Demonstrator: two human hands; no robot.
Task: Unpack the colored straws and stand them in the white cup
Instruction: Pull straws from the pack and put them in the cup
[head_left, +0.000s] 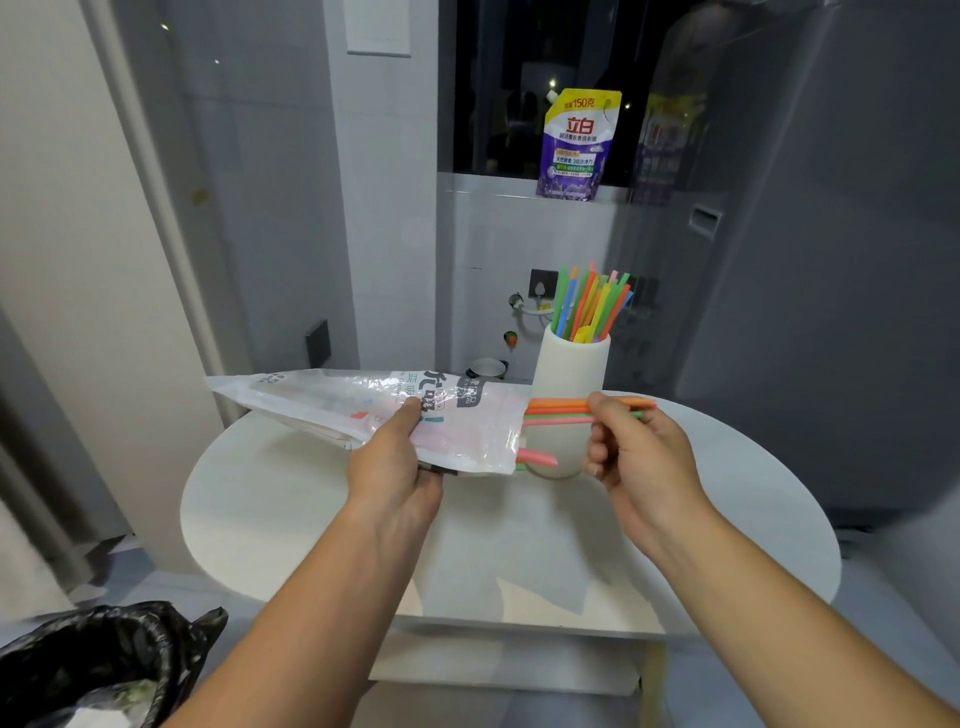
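Observation:
A tall white cup (570, 374) stands at the back of the round white table (291, 514), with several colored straws (589, 306) upright in it. My left hand (395, 457) grips a clear printed plastic straw bag (363, 402), held level above the table with its open end toward the cup. My right hand (634, 447) pinches a few orange, green and pink straws (558, 408) that stick out of the bag's mouth, in front of the cup. A loose pink straw (537, 457) pokes out of the bag lower down.
A bin lined with a black bag (104, 660) sits at the lower left by the table. A purple detergent pouch (576, 145) stands on the window ledge behind. A large grey appliance (831, 260) fills the right side. A small bowl (485, 368) sits behind the table.

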